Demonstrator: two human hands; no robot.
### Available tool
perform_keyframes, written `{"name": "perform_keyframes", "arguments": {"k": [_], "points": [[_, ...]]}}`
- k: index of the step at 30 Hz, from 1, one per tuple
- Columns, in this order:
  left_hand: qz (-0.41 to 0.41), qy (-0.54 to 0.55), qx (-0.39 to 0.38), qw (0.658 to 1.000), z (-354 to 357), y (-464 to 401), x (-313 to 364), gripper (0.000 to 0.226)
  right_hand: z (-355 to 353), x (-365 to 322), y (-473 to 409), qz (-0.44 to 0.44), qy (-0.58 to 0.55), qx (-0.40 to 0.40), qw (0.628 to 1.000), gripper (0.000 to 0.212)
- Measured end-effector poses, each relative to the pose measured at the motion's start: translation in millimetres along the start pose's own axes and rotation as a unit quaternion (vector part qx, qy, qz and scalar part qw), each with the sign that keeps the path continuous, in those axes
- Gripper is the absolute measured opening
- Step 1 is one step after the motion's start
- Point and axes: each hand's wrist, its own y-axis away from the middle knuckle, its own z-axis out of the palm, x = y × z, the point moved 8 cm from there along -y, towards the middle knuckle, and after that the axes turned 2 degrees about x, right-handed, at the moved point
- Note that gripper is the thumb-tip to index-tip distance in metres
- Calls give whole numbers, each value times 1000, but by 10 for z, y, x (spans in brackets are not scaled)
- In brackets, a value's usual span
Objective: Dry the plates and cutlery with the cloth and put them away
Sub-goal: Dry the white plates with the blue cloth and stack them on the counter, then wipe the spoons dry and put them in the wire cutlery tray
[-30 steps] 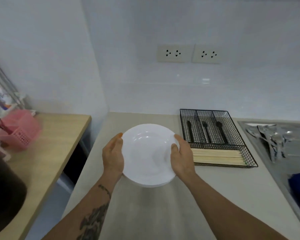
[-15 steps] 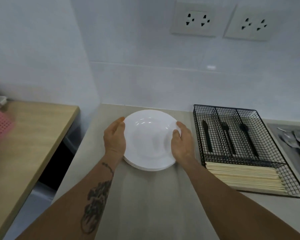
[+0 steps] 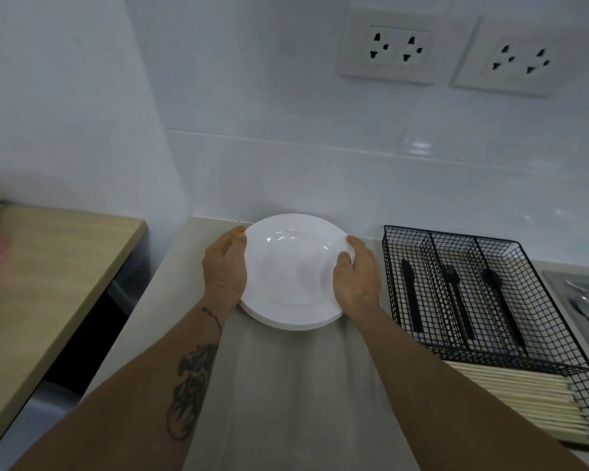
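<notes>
Plates held at both rims, near the back wall

Stack of white plates (image 3: 295,277) sits on the grey surface (image 3: 286,402) close to the tiled wall, just left of the black wire tray (image 3: 558,365). The left hand (image 3: 225,270) curls round the left rim and the right hand (image 3: 356,277) round the right rim, thumb lying on the top face, so each grip is clamped on the stack at opposite edges.

Handling, as a judgement: these look like glazed ceramic or hard melamine, stiff, smooth and probably slippery if any water remains. Several together will be fairly heavy, and brittle if knocked against the wall or the tray. Opposite rims, as held, is the sound place to take hold; fingers under the lowest plate would keep the stack from sliding apart. Letting go should be gentle and level.

Looks: plain glossy white, round, with a broad sloping rim and a shallow well that catches highlights. At least three or four edges show at the near side. No cloth is in view. The tray holds dark cutlery in three slots and pale chopsticks (image 3: 524,399) across the front.
</notes>
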Motion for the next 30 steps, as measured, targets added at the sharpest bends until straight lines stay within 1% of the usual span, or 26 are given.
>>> {"name": "perform_keyframes", "arguments": {"k": [4, 8, 13, 15, 18, 20, 23, 27, 30], "points": [[11, 12, -6, 1000, 41, -37, -1, 29, 4, 31, -62, -9, -11, 10, 1000, 43], [13, 7, 6, 1000, 7, -11, 33, 29, 2, 14, -66, -19, -9, 10, 1000, 42], [49, -93, -14, 994, -24, 127, 197, 32, -61, -1, -10, -22, 22, -26, 999, 44], [55, -123, -18, 991, -81, 209, 264, 34, -149, -33, 70, -39, 34, -34, 998, 45], [91, -161, -29, 982, -180, 418, 429, 35, -330, -113, 255, -60, 46, -55, 996, 46], [106, -161, -44, 980, -207, 595, 566, 34, -500, -156, 423, -66, 56, -71, 994, 45], [102, -130, -74, 983, -183, 947, 807, 32, -864, -169, 739, -71, 69, -90, 991, 44], [112, -98, -140, 979, 18, 1478, 1071, 33, -1519, -42, 1171, -54, 77, -77, 993, 44], [128, -118, -194, 965, 228, 1956, 1200, 33, -2057, 187, 1500, -30, 87, -77, 993, 42]]}}
